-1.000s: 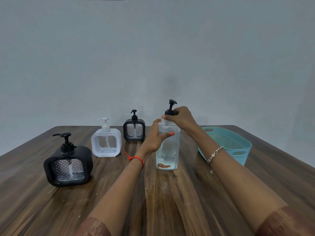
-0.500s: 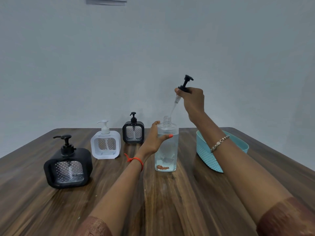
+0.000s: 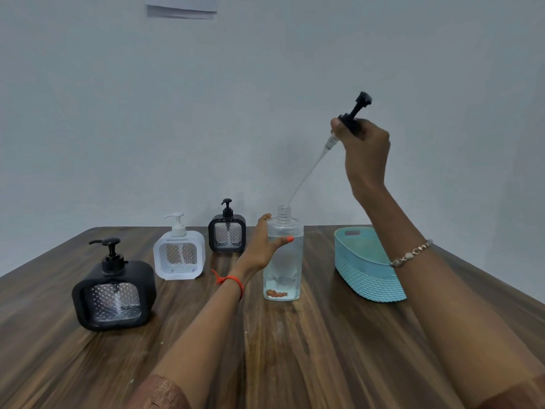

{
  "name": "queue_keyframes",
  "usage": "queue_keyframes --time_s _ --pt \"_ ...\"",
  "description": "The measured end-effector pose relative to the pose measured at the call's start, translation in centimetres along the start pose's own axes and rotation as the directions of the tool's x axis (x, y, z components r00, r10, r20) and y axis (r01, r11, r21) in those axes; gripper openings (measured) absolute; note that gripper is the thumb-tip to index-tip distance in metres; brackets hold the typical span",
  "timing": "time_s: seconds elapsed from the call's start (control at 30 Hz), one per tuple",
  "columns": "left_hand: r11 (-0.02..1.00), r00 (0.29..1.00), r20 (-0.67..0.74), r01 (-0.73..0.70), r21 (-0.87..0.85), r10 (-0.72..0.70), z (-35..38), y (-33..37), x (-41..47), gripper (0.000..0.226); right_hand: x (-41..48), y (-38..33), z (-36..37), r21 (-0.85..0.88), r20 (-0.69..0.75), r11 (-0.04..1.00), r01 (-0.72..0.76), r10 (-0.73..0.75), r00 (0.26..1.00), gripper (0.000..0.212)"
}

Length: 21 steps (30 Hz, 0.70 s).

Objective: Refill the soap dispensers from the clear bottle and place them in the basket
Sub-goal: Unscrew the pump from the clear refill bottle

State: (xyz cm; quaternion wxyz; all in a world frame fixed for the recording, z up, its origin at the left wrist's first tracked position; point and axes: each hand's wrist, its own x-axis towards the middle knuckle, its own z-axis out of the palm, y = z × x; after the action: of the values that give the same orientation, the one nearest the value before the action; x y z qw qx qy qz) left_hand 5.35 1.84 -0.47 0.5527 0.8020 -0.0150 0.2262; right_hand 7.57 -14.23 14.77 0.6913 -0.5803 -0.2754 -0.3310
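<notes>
The clear bottle [image 3: 283, 261] stands upright mid-table, mostly full of clear liquid, its neck uncapped. My left hand [image 3: 261, 247] wraps around its upper left side. My right hand [image 3: 364, 152] is raised above and to the right, gripping the black pump head [image 3: 354, 116]; the pump's white tube slants down with its tip just at the bottle's mouth. Three square dispensers with pumps stand to the left: a large black one [image 3: 113, 293] nearest, a white one [image 3: 179, 255], and a small black one [image 3: 227, 233] farthest. The teal basket [image 3: 365, 270] sits to the right.
Everything rests on a dark wooden table [image 3: 295, 349] against a plain pale wall. A sheet of paper [image 3: 181, 5] hangs on the wall at the top. My right forearm passes in front of the basket's right end.
My right hand has unscrewed the pump and lifted it up and to the right, drawing the tube almost fully out of the bottle. My left hand has kept holding the bottle still.
</notes>
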Motion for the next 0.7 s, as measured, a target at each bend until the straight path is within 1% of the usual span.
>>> queue_keyframes --time_s 0.1,0.17,0.23,0.27,0.3,0.33,0.4,0.43,0.5,0.57,0.63,0.7 --pt "1.0 1.0 0.002 0.014 -0.007 -0.014 0.1 0.0 0.0 0.078 -0.1 -0.1 -0.9 0.022 0.008 1.0 -0.005 0.004 1.0 0.023" --pt "1.0 1.0 -0.001 0.021 -0.003 -0.021 0.1 -0.1 0.0 0.081 -0.2 -0.1 -1.8 0.052 -0.021 0.999 0.007 -0.006 1.0 0.023" --pt "0.999 0.999 -0.005 0.037 -0.003 -0.037 0.0 -0.1 0.0 0.085 -0.5 0.0 -2.9 0.091 -0.056 0.995 0.037 -0.032 0.998 0.015" --pt "0.999 0.999 -0.007 0.039 -0.005 -0.04 0.0 -0.1 0.0 0.087 -0.8 0.2 -3.4 0.109 -0.052 0.992 0.059 -0.054 0.997 0.009" --pt "0.999 0.999 -0.008 0.042 -0.008 -0.042 0.0 -0.1 0.1 0.087 -1.3 0.5 -4.0 0.113 -0.024 0.991 0.078 -0.076 0.997 0.007" --pt "0.999 0.999 -0.01 0.04 -0.009 -0.04 0.1 -0.1 0.0 0.084 -2.0 1.2 -4.5 0.088 0.021 0.992 0.095 -0.097 0.995 0.011" --pt "1.0 1.0 -0.031 0.004 -0.004 -0.004 0.2 -0.4 -0.2 0.068 -4.0 3.1 -5.6 -0.066 0.15 0.989 0.135 -0.124 0.981 0.023" --pt "1.0 0.999 -0.036 -0.014 -0.006 0.014 0.2 -0.5 -0.4 0.061 -5.3 4.3 -6.2 -0.151 0.229 0.973 0.172 -0.135 0.964 0.028" --pt "0.999 0.999 -0.025 -0.035 -0.023 0.034 0.4 -1.1 -0.7 0.06 -7.9 7.2 -7.7 -0.261 0.398 0.934 0.245 -0.127 0.908 0.04" --pt "0.998 0.998 -0.018 -0.061 -0.011 0.06 0.3 -1.2 -0.9 0.059 -10.5 10.2 -9.0 -0.354 0.547 0.894 0.276 -0.042 0.836 0.053" --pt "0.996 0.997 -0.012 -0.083 -0.014 0.083 0.4 -1.0 -1.2 0.053 -12.5 12.7 -10.3 -0.484 0.661 0.8 0.354 0.069 0.748 0.056" --pt "0.996 0.996 -0.015 -0.094 -0.011 0.093 0.3 -1.1 -1.2 0.051 -14.2 14.2 -11.2 -0.56 0.738 0.709 0.428 0.191 0.648 0.056"
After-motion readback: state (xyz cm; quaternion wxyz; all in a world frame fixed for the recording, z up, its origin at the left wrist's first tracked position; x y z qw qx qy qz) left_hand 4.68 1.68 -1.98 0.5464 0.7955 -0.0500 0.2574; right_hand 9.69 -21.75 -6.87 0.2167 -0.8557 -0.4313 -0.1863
